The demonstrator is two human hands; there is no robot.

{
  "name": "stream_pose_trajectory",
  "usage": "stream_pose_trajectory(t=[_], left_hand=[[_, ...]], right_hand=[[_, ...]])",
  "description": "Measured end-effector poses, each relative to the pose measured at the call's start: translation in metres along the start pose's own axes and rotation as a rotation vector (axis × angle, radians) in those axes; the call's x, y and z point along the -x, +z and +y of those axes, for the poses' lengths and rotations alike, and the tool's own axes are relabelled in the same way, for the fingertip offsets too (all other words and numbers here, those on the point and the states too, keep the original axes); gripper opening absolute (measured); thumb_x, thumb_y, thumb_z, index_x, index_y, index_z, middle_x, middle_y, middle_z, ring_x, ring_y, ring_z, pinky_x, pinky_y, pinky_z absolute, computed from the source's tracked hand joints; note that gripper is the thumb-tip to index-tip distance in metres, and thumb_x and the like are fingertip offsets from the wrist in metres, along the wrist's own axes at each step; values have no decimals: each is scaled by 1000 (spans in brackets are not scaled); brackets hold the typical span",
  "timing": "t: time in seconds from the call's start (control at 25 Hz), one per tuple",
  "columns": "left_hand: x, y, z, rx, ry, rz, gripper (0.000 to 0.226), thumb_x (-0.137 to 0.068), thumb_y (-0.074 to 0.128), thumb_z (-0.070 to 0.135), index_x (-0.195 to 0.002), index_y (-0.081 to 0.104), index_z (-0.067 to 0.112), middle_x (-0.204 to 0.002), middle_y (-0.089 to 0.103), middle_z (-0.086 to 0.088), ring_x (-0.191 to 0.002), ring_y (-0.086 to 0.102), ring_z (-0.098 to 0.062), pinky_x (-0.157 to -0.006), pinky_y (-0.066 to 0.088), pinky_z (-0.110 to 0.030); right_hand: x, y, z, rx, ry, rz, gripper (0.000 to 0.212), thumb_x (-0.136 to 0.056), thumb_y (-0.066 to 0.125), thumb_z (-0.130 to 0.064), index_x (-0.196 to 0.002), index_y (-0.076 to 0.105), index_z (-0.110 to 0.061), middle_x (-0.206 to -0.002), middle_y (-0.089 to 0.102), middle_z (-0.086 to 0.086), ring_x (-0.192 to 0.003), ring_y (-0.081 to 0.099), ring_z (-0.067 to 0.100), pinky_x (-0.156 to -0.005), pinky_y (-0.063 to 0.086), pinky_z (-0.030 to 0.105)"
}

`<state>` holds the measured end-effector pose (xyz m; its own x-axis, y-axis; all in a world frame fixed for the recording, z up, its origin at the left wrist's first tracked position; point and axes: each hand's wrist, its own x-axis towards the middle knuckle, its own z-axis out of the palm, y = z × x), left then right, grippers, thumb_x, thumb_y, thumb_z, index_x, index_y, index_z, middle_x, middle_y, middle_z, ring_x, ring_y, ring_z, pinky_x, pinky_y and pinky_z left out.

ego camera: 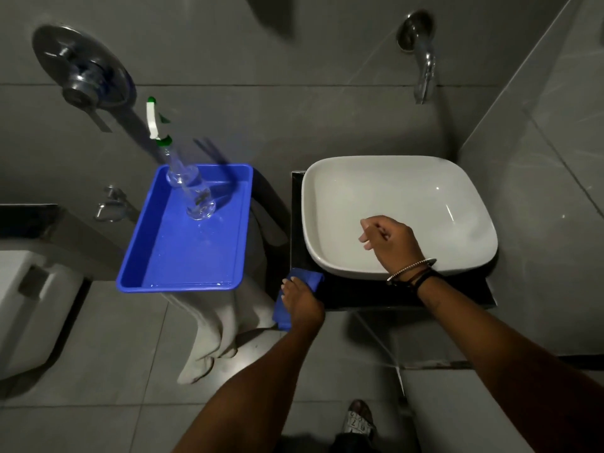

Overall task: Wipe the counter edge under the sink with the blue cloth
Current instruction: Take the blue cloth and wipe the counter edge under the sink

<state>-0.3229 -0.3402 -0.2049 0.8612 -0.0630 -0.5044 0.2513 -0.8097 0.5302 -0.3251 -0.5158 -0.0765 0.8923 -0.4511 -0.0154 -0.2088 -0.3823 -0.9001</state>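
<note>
A white basin (395, 191) sits on a black counter (366, 294) whose front edge runs below it. My left hand (302, 302) presses a folded blue cloth (310, 278) against the counter's front left corner; the cloth wraps over the edge and hangs down the side. My right hand (390, 240) hovers over the basin's front part with fingers loosely curled and holds nothing. Bracelets circle that wrist.
A blue tray (235, 223) holding a clear spray bottle (186, 188) with a white and green trigger rests on a white stand left of the counter. A wall spout (425, 76) hangs above the basin. A toilet (29, 305) stands at far left. My foot (359, 418) shows on the floor below.
</note>
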Motion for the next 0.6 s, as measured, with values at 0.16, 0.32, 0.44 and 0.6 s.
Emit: stream_pose_trajectory(t=[0.16, 0.32, 0.44, 0.6], left_hand=[[1, 24, 25, -79, -78, -43, 95, -90, 61, 30, -154, -1, -5, -163, -8, -27, -153, -8, -41, -126, 1, -47], [6, 8, 4, -68, 135, 8, 84, -91, 49, 48, -155, 19, 4, -166, -4, -19, -155, -5, -33, -126, 0, -45], [-6, -9, -31, -357, 455, -3, 75, -96, 33, 52, -157, 19, 11, -168, -2, -13, -156, -5, -27, -124, -3, -40], [-24, -3, -39, -574, 562, -66, 82, -99, 32, 57, -158, 4, 9, -167, -5, -12, -156, -7, -26, -125, -3, -38]], right_hand=[[-2, -18, 32, 45, 3, -39, 21, -86, 54, -44, -68, 62, -38, -66, 70, -10, -56, 65, -2, -56, 43, 4], [1, -9, 49, 47, 13, -84, 21, -84, 52, -51, -76, 65, -37, -75, 71, -11, -76, 68, 6, -71, 48, 15], [1, -3, 61, 299, -232, 57, 40, -89, 46, -47, -98, 71, -17, -106, 71, 5, -108, 63, 23, -95, 44, 21], [-8, 0, 74, 639, -254, -47, 57, -94, 30, -48, -137, 48, -14, -154, 36, 11, -146, 27, 28, -120, 19, 46]])
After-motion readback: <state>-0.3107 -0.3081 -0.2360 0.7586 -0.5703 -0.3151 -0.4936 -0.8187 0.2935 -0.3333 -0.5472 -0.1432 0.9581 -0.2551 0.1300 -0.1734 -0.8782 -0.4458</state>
